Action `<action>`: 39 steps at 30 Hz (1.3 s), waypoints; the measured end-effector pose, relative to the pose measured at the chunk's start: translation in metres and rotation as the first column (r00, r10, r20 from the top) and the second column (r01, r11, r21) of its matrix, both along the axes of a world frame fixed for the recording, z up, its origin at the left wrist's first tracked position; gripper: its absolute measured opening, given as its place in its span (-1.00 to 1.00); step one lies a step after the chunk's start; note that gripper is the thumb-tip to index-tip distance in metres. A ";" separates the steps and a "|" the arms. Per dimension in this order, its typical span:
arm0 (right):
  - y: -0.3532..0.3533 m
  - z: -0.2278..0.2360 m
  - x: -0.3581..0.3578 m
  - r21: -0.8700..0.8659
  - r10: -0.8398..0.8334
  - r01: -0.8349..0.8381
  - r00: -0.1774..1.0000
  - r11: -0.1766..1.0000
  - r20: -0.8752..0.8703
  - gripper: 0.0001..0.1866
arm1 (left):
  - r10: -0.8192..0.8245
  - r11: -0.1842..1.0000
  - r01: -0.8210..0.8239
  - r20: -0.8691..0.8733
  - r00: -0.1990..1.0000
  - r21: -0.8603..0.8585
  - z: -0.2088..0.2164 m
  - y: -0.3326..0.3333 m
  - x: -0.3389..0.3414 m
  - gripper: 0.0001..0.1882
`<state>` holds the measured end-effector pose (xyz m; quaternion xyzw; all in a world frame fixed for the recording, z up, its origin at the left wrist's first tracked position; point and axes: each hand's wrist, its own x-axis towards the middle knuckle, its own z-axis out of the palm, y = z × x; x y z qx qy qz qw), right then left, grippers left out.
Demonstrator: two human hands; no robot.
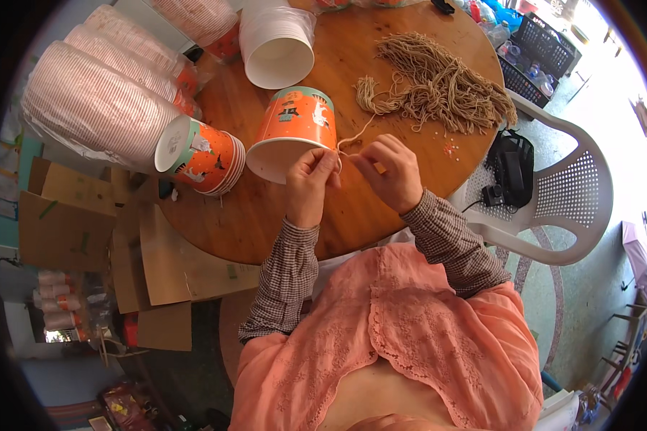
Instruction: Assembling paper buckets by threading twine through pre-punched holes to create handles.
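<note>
An orange paper bucket [303,118] with a green band and printed figures lies tilted on the round wooden table [223,93], its white mouth toward me. At the right side of its rim, my left hand [310,185] pinches a thin tan cord [358,134], thumb and forefinger together. My right hand [394,172] is just to the right, its fingers curled closed on the same cord. The fingertips hide exactly how the cord sits at the rim. Behind my right hand lies a loose heap of tan cords [446,86].
A short stack of orange buckets [203,156] lies left of the worked bucket. Long wrapped stacks of paper buckets [97,100] and white buckets [277,54] stand behind. Right of the table, a white plastic chair [568,187] holds a black bag [512,169]. Cardboard boxes [172,251] stand at lower left.
</note>
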<state>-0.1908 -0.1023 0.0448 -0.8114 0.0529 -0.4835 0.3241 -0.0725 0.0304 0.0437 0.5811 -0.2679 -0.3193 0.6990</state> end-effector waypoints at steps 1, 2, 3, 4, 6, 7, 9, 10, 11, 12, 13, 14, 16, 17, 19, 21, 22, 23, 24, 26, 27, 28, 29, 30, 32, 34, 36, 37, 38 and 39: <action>0.004 0.001 0.000 -0.007 0.017 -0.017 0.999 1.000 -0.041 -0.86 | -0.002 1.000 0.002 -0.001 1.000 0.000 -0.001 -0.001 -0.001 -0.85; 0.006 0.002 0.002 -0.008 0.015 -0.015 0.999 1.000 -0.042 -0.86 | 0.000 0.997 -0.010 -0.122 0.993 -0.080 -0.002 -0.004 -0.003 -0.85; 0.008 0.001 0.004 -0.004 0.032 -0.032 0.998 0.999 -0.047 -0.86 | -0.009 0.987 -0.030 -0.241 0.971 -0.157 -0.003 -0.006 -0.005 -0.84; 0.010 0.001 0.006 0.000 0.049 -0.049 0.997 0.999 -0.051 -0.85 | -0.011 0.987 -0.028 -0.242 0.970 -0.157 -0.004 -0.007 -0.006 -0.84; 0.010 0.001 0.010 0.013 0.033 -0.032 0.995 0.999 -0.090 -0.85 | -0.110 0.974 0.068 -0.191 0.975 -0.215 -0.005 -0.007 -0.010 -0.81; 0.009 0.000 0.011 0.024 0.020 -0.017 0.992 1.000 -0.127 -0.84 | -0.113 0.974 0.071 -0.193 0.975 -0.214 -0.005 -0.009 -0.012 -0.81; 0.007 -0.003 0.013 0.050 0.011 -0.004 0.991 0.999 -0.132 -0.82 | -0.084 0.979 0.084 0.008 0.996 -0.184 -0.002 -0.010 -0.015 -0.80; 0.006 -0.004 0.014 0.074 0.003 0.007 0.991 0.997 -0.136 -0.81 | -0.087 0.979 0.087 0.007 0.996 -0.183 -0.005 -0.011 -0.014 -0.80; 0.007 -0.003 0.014 0.074 0.004 0.006 0.991 0.997 -0.137 -0.81 | -0.043 0.990 0.061 0.143 0.989 -0.126 -0.008 -0.012 -0.012 -0.81; 0.007 -0.002 0.014 0.081 -0.008 0.022 0.986 0.996 -0.168 -0.80 | -0.005 0.997 0.027 0.279 0.960 -0.073 -0.010 -0.012 -0.011 -0.81; 0.007 -0.001 0.014 0.088 -0.019 0.037 0.980 0.995 -0.198 -0.79 | -0.005 0.997 0.027 0.278 0.961 -0.073 -0.012 -0.012 -0.010 -0.81; 0.006 -0.001 0.014 0.088 -0.023 0.041 0.980 0.995 -0.199 -0.79 | 0.020 0.998 -0.003 0.273 0.962 -0.061 -0.013 -0.014 -0.011 -0.82; 0.005 -0.003 0.016 0.109 -0.033 0.058 0.976 0.992 -0.214 -0.79 | 0.043 0.998 -0.030 0.269 0.962 -0.049 -0.015 -0.018 -0.013 -0.84; 0.005 -0.004 0.016 0.109 -0.036 0.060 0.976 0.992 -0.214 -0.79 | 0.055 0.998 -0.045 0.214 0.975 -0.053 -0.016 -0.019 -0.013 -0.84; 0.004 -0.004 0.017 0.107 -0.046 0.070 0.976 0.992 -0.214 -0.77 | 0.067 0.997 -0.059 0.158 0.985 -0.056 -0.018 -0.020 -0.012 -0.85; 0.003 -0.006 0.016 0.154 -0.014 0.047 0.978 0.987 -0.209 -0.79 | 0.075 0.997 -0.073 0.185 0.980 -0.016 -0.021 -0.019 -0.010 -0.83; 0.002 -0.006 0.015 0.200 0.017 0.025 0.979 0.979 -0.204 -0.81 | 0.075 0.997 -0.074 0.185 0.980 -0.017 -0.021 -0.019 -0.010 -0.83; -0.001 -0.007 0.015 0.200 0.020 0.022 0.979 0.979 -0.203 -0.81 | 0.080 0.996 -0.077 0.108 0.991 -0.033 -0.016 -0.018 -0.012 -0.84; -0.005 -0.007 0.014 0.342 0.047 0.006 0.988 0.940 -0.146 -0.84 | 0.083 0.995 -0.082 0.030 0.996 -0.049 -0.014 -0.018 -0.013 -0.84; -0.009 0.003 0.009 0.441 0.049 -0.037 0.999 0.897 -0.016 -0.94 | 0.066 0.996 -0.067 -0.021 0.998 -0.058 -0.013 -0.016 -0.008 -0.84; -0.010 0.002 0.010 0.441 0.049 -0.037 0.999 0.897 -0.016 -0.94 | 0.045 0.996 -0.050 -0.072 0.996 -0.067 -0.013 -0.015 -0.006 -0.83; -0.012 0.000 0.011 0.312 0.064 -0.066 0.998 0.948 0.014 -0.92 | 0.045 0.996 -0.050 -0.072 0.996 -0.067 -0.014 -0.014 -0.005 -0.83; -0.015 -0.001 0.012 0.175 0.079 -0.086 0.996 0.981 0.043 -0.89 | 0.041 0.997 -0.045 -0.069 0.997 -0.065 -0.014 -0.014 -0.004 -0.82; -0.014 -0.004 0.012 0.175 0.076 -0.083 0.996 0.981 0.044 -0.89 | 0.037 0.997 -0.041 -0.067 0.997 -0.063 -0.014 -0.015 -0.004 -0.82; -0.010 -0.010 0.012 0.225 0.136 -0.129 0.991 0.966 -0.016 -0.86 | 0.037 0.996 -0.042 -0.065 0.997 -0.077 -0.011 -0.016 -0.007 -0.82; -0.009 -0.012 0.011 0.268 0.150 -0.131 0.987 0.954 -0.051 -0.85 | 0.042 0.995 -0.048 -0.063 0.997 -0.091 -0.011 -0.016 -0.009 -0.82; -0.008 -0.013 0.008 0.281 0.149 -0.103 0.977 0.954 -0.150 -0.87 | 0.058 0.995 -0.059 -0.015 0.998 -0.084 -0.012 -0.016 -0.011 -0.84; -0.007 -0.014 0.007 0.282 0.150 -0.103 0.977 0.954 -0.149 -0.87 | 0.058 0.995 -0.059 -0.015 0.998 -0.082 -0.012 -0.016 -0.012 -0.84; -0.005 -0.013 0.007 0.289 0.122 -0.078 0.983 0.954 -0.140 -0.89 | 0.078 0.993 -0.075 0.028 0.997 -0.094 -0.011 -0.017 -0.014 -0.84; -0.004 -0.014 0.007 0.295 0.094 -0.052 0.987 0.954 -0.132 -0.91 | 0.098 0.990 -0.090 0.070 0.993 -0.108 -0.011 -0.018 -0.015 -0.84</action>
